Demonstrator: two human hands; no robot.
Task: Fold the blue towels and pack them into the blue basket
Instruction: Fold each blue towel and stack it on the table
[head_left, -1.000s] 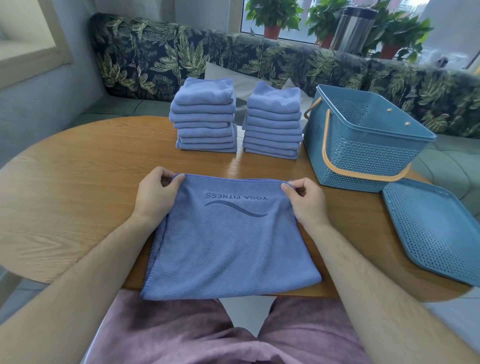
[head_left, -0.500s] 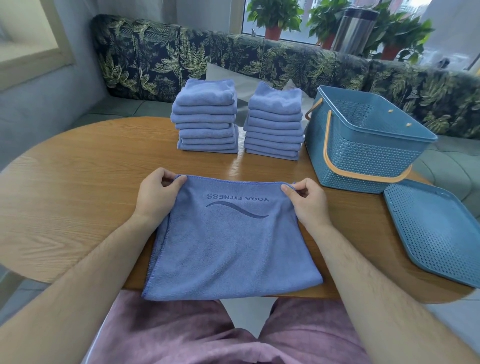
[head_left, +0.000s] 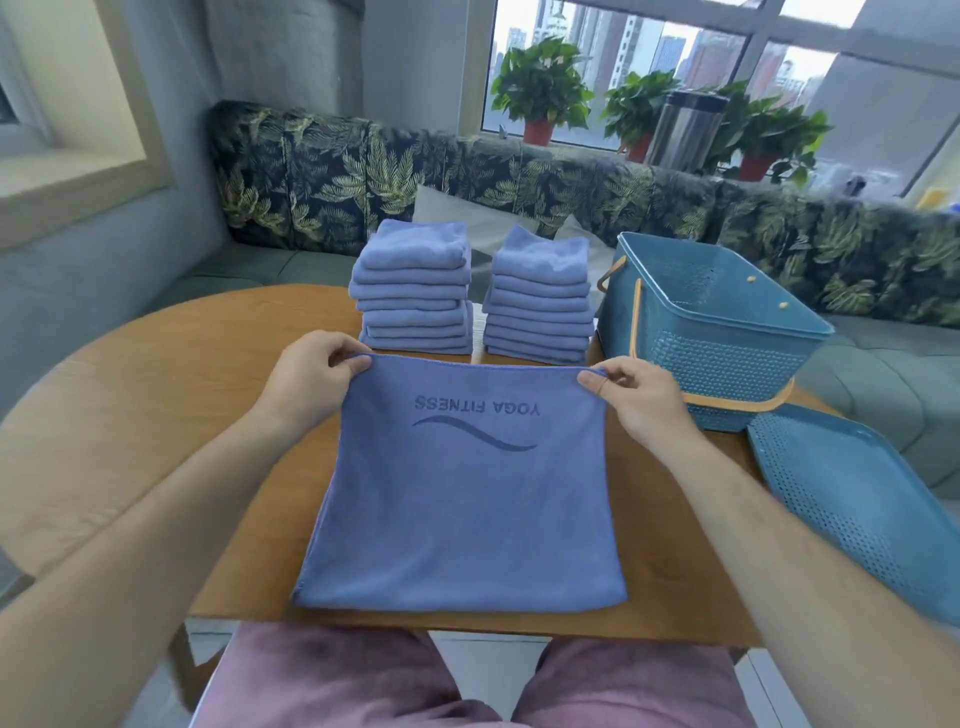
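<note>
I am seeing the blue towel (head_left: 462, 499) lying at the near edge of the tabletop (head_left: 156, 415), with bare wood open toward the left edge. My left hand (head_left: 306, 376) is pinching its far left corner and my right hand (head_left: 636, 400) is pinching its far right corner. Two folded stacks (head_left: 415, 291) are standing toward the far edge, and the blue basket (head_left: 727, 353) is sitting at the right, its lid (head_left: 872, 509) near the right edge.

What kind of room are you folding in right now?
Probably a high-rise lounge or break nook: a leaf-print bench sofa wraps behind the round wooden table, with potted plants on the sill and city towers outside.
</note>
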